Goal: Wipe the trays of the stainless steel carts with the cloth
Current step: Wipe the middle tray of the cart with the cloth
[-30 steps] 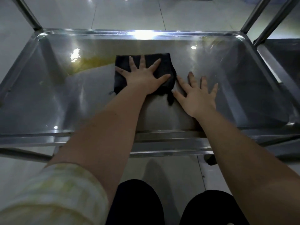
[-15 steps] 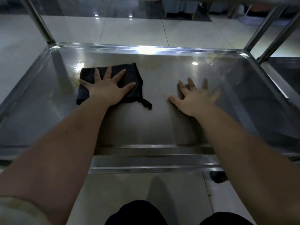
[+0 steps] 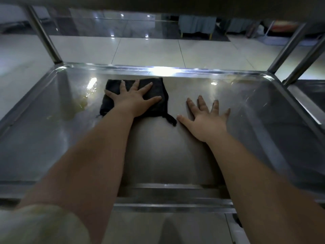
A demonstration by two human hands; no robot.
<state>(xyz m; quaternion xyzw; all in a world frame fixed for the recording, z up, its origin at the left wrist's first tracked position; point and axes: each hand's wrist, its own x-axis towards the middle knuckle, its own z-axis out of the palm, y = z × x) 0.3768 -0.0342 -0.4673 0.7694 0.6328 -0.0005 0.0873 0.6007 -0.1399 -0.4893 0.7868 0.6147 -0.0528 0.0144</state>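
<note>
Fingers (image 3: 135,85) of left hand (image 3: 133,101) splayed flat on black cloth (image 3: 158,88), far-centre of tray (image 3: 175,70). Right hand (image 3: 205,118) spread, bare steel beside it. Cloth soft, limp; best driven w/ palm pressure mid-cloth, not pinched. Yellowish smear (image 3: 79,106) left.

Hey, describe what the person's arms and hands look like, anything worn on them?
Both forearms are bare. The left hand and right hand wear no gloves, rings or watch. A pale, faintly checked sleeve covers the upper left arm; no sleeve shows on the right.
</note>
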